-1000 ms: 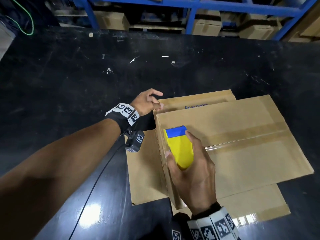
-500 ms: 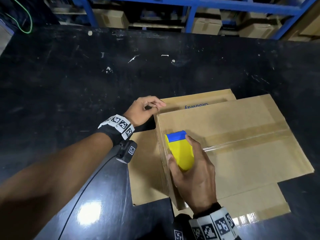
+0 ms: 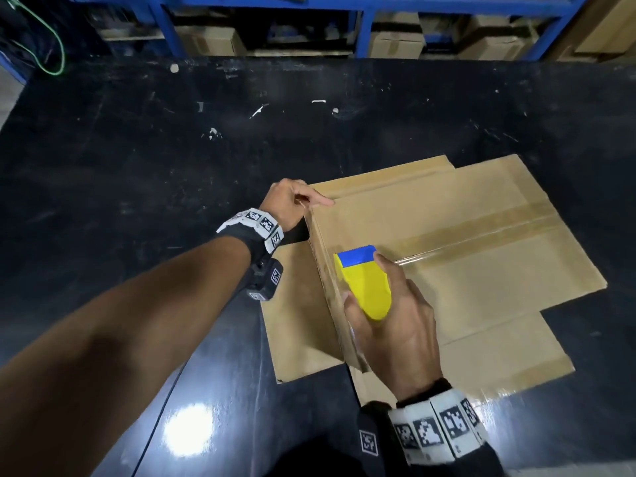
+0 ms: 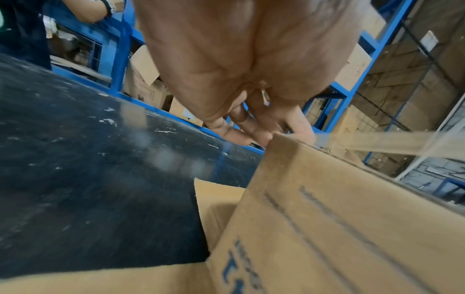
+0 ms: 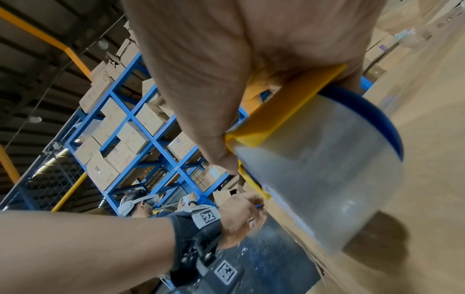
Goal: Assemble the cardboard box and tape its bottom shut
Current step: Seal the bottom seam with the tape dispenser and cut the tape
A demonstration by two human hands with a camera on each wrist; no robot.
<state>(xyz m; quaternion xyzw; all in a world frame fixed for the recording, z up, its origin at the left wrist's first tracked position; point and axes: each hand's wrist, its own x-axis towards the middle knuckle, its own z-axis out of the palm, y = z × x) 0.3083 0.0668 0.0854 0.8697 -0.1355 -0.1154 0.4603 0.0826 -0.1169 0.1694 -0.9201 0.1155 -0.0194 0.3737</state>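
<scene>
The cardboard box (image 3: 464, 270) stands bottom up on the black table (image 3: 137, 201), its flaps spread flat around it. Clear tape (image 3: 481, 239) runs along the bottom seam. My right hand (image 3: 364, 279) grips a yellow and blue tape dispenser (image 3: 370, 297) at the seam's left end, right at the box's left edge. In the right wrist view the clear tape roll (image 5: 314, 179) sits against the cardboard. My left hand (image 3: 316, 201) holds the box's far left corner, index finger laid along the top edge. The left wrist view shows its fingertips (image 4: 251, 133) at that corner (image 4: 279, 139).
Blue shelving (image 3: 364, 25) stacked with cartons runs behind the table's far edge. A green cable (image 3: 55, 56) hangs at the far left. Another person (image 5: 141, 204) stands by the racks. Bare tabletop lies left of and beyond the box.
My left hand has shifted its hold at the box corner, and its index finger now lies stretched along the top edge. The right hand and dispenser have hardly moved.
</scene>
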